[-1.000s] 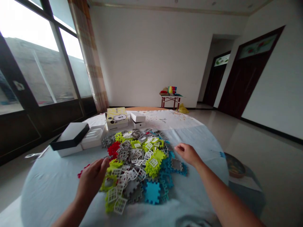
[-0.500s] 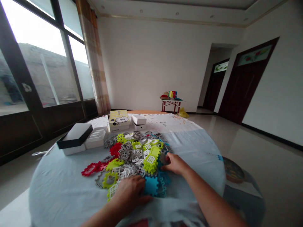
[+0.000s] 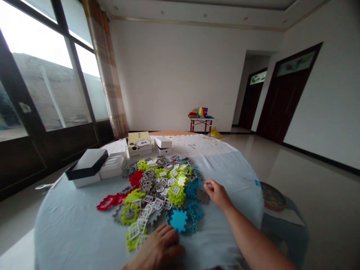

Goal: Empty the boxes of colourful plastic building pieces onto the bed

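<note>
A heap of interlocking plastic building plates with toothed edges lies before me. My left hand (image 3: 164, 243) is low over the cloth at the near edge of the heap, palm down, its fingers loosely bent and apart, holding nothing I can see. Just beyond its fingertips lies a bright blue plate (image 3: 179, 220). Off the heap's right side, my right hand (image 3: 217, 193) has its fingers curled together with nothing showing in them, beside a grey plate (image 3: 203, 195). Lime-green plates (image 3: 176, 197), red frames (image 3: 107, 202) and white window-grid pieces (image 3: 158, 203) make up the heap's middle and left.
The round table has a light blue cloth (image 3: 73, 221). Behind the heap stand a yellow cartoon box (image 3: 140, 141), a small white box (image 3: 163, 144) and a black-and-white open box (image 3: 87, 165). A round basket (image 3: 272, 197) rests beyond the table's right edge.
My left hand has drawn back toward me, uncovering the blue plate. My right hand has moved right, away from the heap, exposing blue and grey plates. The view has shifted slightly.
</note>
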A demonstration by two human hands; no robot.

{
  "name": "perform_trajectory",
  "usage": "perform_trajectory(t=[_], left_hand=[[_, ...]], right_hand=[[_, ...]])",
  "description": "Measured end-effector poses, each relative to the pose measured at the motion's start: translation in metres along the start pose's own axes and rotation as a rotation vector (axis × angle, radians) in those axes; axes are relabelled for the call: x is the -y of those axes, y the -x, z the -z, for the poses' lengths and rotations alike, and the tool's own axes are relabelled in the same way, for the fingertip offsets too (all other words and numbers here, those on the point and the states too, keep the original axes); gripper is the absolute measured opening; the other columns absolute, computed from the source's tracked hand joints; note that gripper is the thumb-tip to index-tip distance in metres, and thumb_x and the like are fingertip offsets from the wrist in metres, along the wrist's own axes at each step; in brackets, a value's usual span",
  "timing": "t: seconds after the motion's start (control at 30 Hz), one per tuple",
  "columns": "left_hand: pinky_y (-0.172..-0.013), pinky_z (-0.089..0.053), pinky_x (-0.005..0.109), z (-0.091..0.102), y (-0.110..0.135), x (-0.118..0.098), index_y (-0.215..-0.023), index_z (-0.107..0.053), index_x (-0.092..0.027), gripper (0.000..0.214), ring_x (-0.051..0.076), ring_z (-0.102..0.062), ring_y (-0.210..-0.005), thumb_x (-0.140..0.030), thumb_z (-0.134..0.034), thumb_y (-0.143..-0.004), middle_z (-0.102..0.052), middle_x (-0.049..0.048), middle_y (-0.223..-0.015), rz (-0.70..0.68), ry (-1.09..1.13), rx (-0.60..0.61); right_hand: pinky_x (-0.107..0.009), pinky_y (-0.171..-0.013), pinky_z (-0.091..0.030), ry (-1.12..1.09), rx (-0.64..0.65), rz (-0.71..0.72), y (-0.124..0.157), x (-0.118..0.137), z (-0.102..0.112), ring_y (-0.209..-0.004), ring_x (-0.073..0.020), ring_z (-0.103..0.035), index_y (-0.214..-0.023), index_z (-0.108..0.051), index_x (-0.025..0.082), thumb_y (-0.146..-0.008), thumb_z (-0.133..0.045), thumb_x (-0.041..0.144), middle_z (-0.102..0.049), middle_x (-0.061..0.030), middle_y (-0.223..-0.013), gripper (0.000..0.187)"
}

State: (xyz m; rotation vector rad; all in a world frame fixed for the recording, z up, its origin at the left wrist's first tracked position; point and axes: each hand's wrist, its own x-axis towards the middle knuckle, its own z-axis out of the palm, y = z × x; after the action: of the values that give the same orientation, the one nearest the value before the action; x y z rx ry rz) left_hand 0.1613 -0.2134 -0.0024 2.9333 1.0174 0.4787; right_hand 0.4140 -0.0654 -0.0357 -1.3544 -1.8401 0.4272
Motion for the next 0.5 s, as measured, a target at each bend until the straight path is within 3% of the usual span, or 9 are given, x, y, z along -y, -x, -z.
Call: perform_trajectory(t=[0.17, 0.27, 0.4, 0.5], left_hand=[[-0.055, -0.032, 0.028, -0.005, 0.003, 0.005, -0.093, -0.059, -0.031, 0.017, 0.015, -0.05, -0.068, -0.04, -0.049, -0.082, -0.057, 0.0022, -0.076, -0.102, 0.045, 0.01], [-0.054, -0.034, 0.026, -0.017, 0.006, 0.009, -0.086, -0.06, -0.03, 0.014, 0.013, -0.051, -0.065, -0.039, -0.05, -0.082, -0.056, 0.0012, -0.074, 0.01, 0.134, -0.006], [-0.054, -0.037, 0.024, -0.038, 0.011, 0.012, -0.072, -0.055, -0.023, 0.024, 0.012, -0.052, -0.061, -0.046, -0.062, -0.07, -0.054, 0.0, -0.068, 0.241, 0.211, 0.007], [-0.054, -0.038, 0.024, -0.049, 0.016, 0.015, -0.069, -0.055, -0.023, 0.025, 0.012, -0.051, -0.059, -0.044, -0.067, -0.063, -0.054, -0.0008, -0.066, 0.301, 0.16, -0.002]], right_hand=[[-0.024, -0.057, -0.043, 0.054, 0.023, 0.049, 0.003, 0.006, -0.001, -0.059, -0.0172, -0.061, -0.086, -0.062, 0.019, -0.083, -0.04, 0.039, -0.065, -0.0036, -0.064, 0.03], [-0.023, -0.058, -0.043, 0.079, 0.019, 0.047, 0.002, 0.008, -0.001, -0.061, -0.0167, -0.062, -0.085, -0.063, 0.019, -0.083, -0.04, 0.035, -0.066, -0.0041, -0.067, 0.028], [-0.023, -0.058, -0.043, 0.107, 0.013, 0.058, 0.002, 0.007, -0.002, -0.061, -0.0163, -0.061, -0.084, -0.063, 0.018, -0.083, -0.041, 0.032, -0.066, -0.0041, -0.067, 0.026], [-0.023, -0.058, -0.043, 0.099, 0.019, 0.069, 0.001, 0.006, 0.0, -0.06, -0.0158, -0.061, -0.083, -0.063, 0.018, -0.083, -0.041, 0.032, -0.066, -0.0037, -0.066, 0.026]])
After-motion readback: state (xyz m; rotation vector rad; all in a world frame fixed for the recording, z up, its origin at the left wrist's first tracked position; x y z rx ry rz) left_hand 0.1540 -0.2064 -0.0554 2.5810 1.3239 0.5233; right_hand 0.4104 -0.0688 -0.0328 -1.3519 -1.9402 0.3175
